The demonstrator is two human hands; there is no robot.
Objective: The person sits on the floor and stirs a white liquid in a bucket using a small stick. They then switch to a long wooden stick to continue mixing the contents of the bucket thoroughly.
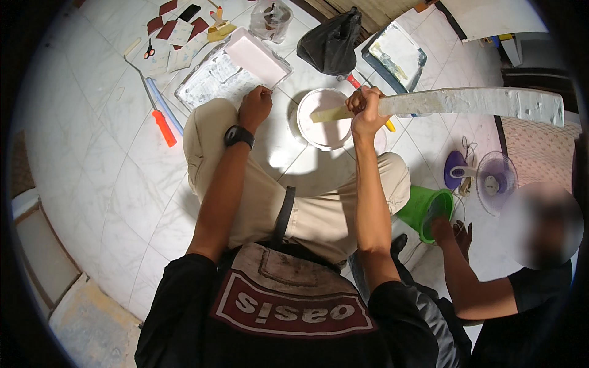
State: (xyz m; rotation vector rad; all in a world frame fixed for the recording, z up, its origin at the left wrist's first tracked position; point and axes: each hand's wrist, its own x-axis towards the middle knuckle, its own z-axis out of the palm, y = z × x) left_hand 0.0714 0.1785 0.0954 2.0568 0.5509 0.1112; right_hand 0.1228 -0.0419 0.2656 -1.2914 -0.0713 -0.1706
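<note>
My right hand grips a long, flat, pale stick with worn, smeared sides. Its yellowish left end reaches over or into a round white bucket of pale paint. My left hand, with a black watch on the wrist, is raised beside my left knee, near the lower right corner of a paint tray holding pale pink paint. Its fingers are curled, and whatever they may hold is too small to make out. A red-handled tool and a yellow handle lie by the bucket.
A co-worker at right reaches into a green bucket near a purple fan. A black bag and another tray stand ahead. A red-handled roller frame, scissors and sandpaper sheets lie left.
</note>
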